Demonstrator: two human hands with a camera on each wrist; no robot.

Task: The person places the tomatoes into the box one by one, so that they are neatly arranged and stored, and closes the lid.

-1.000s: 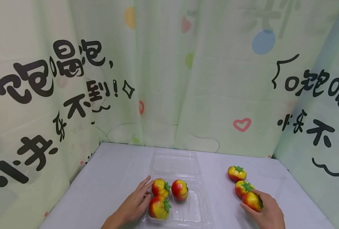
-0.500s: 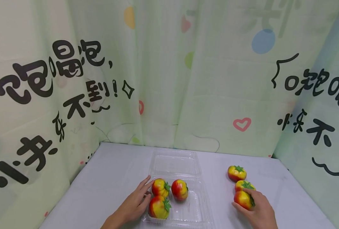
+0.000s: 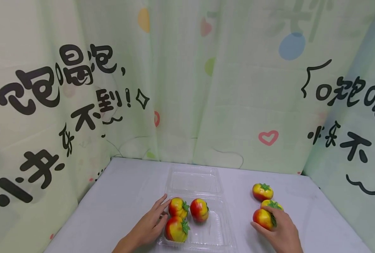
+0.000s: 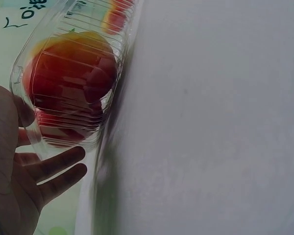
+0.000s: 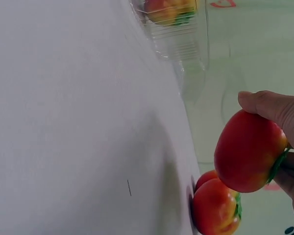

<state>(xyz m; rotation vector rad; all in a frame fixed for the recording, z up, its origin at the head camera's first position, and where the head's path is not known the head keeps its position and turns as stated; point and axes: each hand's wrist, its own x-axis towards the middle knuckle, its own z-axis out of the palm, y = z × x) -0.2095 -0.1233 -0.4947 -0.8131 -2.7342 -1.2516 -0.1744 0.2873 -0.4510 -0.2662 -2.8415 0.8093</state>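
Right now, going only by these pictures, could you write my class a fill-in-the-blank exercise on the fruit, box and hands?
1. The plastic box holds ____ fruits.
2. The box's lid stands ____ (open or shut).
3. One fruit is gripped by the person's ____ hand.
4. The fruits' leaves are ____ in colour.

Missing words: three; open; right; green.

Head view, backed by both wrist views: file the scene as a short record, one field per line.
left hand: fingers extended, at the left wall of the clear container
right hand: gripping the held fruit, raised off the table
container lid: open, lying behind the base
container contents: three red-and-yellow fruits, two at left, one right of them
loose fruits: two on the table, the nearer partly hidden
backdrop: printed curtain
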